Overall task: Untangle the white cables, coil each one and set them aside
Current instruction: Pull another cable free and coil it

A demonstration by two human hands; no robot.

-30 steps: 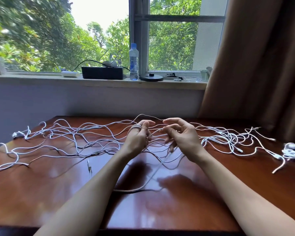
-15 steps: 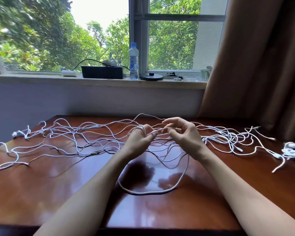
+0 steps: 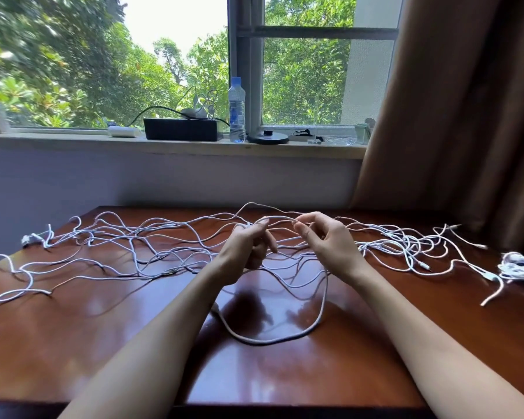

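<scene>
Evidently the left hand (image 3: 248, 249) is gripping one white cable (image 3: 280, 218) as a coil's core while the right hand (image 3: 330, 243) is pinching its slack to feed turns.

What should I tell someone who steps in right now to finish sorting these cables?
Left hand and right hand each pinch one white cable, raised over the table; its slack loops down toward the near edge.
The tangle of other cables sprawls across the table from left to right.
Done: one bundle lies at the far right, seemingly finished.
Left: free the held cable, coil it, set it aside, then repeat for the others.
</scene>
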